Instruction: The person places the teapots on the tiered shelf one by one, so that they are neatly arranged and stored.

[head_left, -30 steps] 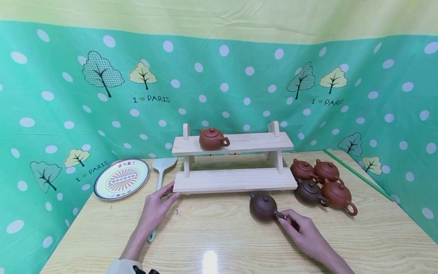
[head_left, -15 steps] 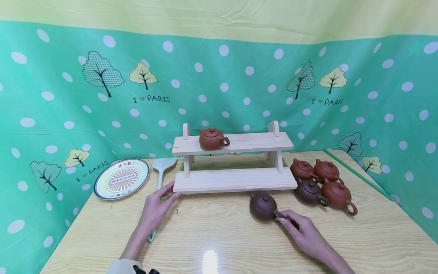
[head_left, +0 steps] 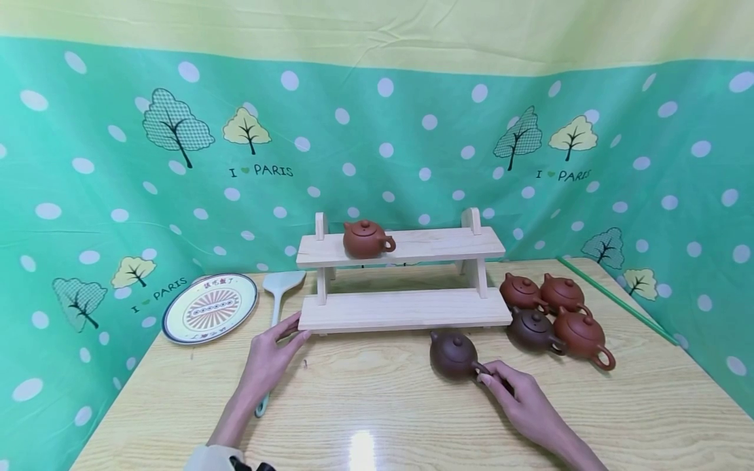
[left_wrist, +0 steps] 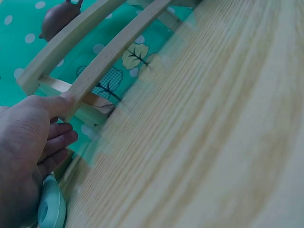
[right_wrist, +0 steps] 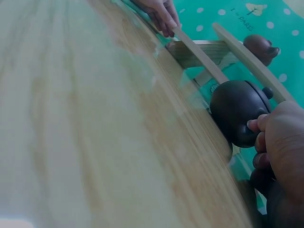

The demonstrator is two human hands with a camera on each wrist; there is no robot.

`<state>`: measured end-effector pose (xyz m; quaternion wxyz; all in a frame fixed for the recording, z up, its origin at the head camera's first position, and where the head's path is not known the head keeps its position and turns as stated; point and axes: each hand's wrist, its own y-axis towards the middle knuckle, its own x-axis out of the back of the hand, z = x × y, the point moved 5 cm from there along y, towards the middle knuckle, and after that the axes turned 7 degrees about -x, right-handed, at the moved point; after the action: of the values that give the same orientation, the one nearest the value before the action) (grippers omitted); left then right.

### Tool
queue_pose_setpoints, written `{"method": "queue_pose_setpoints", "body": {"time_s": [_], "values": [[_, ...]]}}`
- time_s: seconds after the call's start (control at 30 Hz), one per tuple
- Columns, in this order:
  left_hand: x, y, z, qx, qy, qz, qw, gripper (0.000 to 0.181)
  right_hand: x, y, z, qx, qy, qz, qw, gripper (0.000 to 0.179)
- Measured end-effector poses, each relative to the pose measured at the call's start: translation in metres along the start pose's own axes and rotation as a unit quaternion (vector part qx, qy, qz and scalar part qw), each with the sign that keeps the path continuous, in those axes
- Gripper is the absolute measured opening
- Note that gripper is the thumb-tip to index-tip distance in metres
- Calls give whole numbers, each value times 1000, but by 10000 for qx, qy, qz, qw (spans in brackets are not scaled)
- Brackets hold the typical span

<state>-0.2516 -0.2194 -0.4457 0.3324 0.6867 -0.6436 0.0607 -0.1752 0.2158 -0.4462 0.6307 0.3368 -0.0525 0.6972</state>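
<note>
In the head view, a two-tier wooden display rack [head_left: 406, 309] stands mid-table. My left hand [head_left: 271, 356] holds the left end of its lower shelf, thumb along the front edge; the left wrist view shows the thumb [left_wrist: 57, 103] against that shelf end. In front of the rack's right half is a dark brown teapot [head_left: 453, 356], spout toward the rack. My right hand [head_left: 518, 396] pinches its handle, and in the right wrist view the teapot [right_wrist: 237, 111] sits low at the tabletop. A reddish-brown teapot [head_left: 364, 239] rests on the upper shelf, left of centre.
Several more teapots cluster right of the rack, three reddish-brown [head_left: 580, 333] and one dark [head_left: 533, 329]. Behind them lies a green stick [head_left: 615, 301]. Left are a patterned plate [head_left: 210, 309] and a pale spatula [head_left: 277, 301], partly under my left forearm. A green curtain [head_left: 377, 131] backs the table.
</note>
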Motion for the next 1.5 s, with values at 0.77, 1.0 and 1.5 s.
{"method": "queue_pose_setpoints", "body": {"time_s": [0.77,1.0,1.5], "values": [[0,0,1,-19,37,18,10000,56,1,0,0,100,-94,-345,9993,19],[-1,0,1,-5,42,23,10000,56,2,0,3,114,-51,-413,9991,20],[0,0,2,20,40,20,10000,55,10,6,16,-10,-48,-612,9981,20]]}}
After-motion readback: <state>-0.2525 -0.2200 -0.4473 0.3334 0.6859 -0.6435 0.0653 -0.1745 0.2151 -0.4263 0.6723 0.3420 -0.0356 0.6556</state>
